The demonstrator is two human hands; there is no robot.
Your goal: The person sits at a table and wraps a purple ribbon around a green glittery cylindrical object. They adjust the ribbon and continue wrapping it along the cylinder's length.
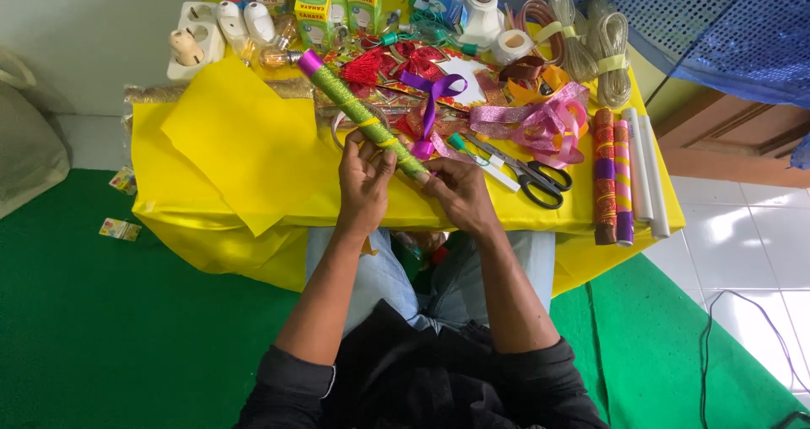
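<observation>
Item: green glitter-wrapped stick (359, 108) with a purple cap at its far-left end, lying diagonally over the yellow-covered table (211, 218), its near end at the table's near edge between both hands. Left hand (364, 184): fingers curled closed around the stick's near portion, thumb on top by a yellow band that rings the stick. Right hand (460, 194): fingertips pinched shut on the stick's near tip, seemingly on the wrapping's end, though whether a loose tape end is held cannot be told. Handling note: the work in hand appears to be winding or fixing the covering at the near end; it is judged best done with the left hand keeping the stick steady and the right drawing the wrap taut, overlapping evenly so no bare core shows. Adjacent stock: loose yellow paper sheet (240, 138) to the left; black-handled scissors (527, 174) just right of the hands; pink glitter ribbon (540, 121) beyond them; purple ribbon bow (432, 91) far of the hands; patterned rolls (612, 176) at the right edge; coiled clear cord (591, 45) and small boxes (337, 7) along the far side. Obscured: the stick's near tip under the fingers; items at the far edge cut off by the frame; the tangle of red and gold trimmings is hard to sort.
</observation>
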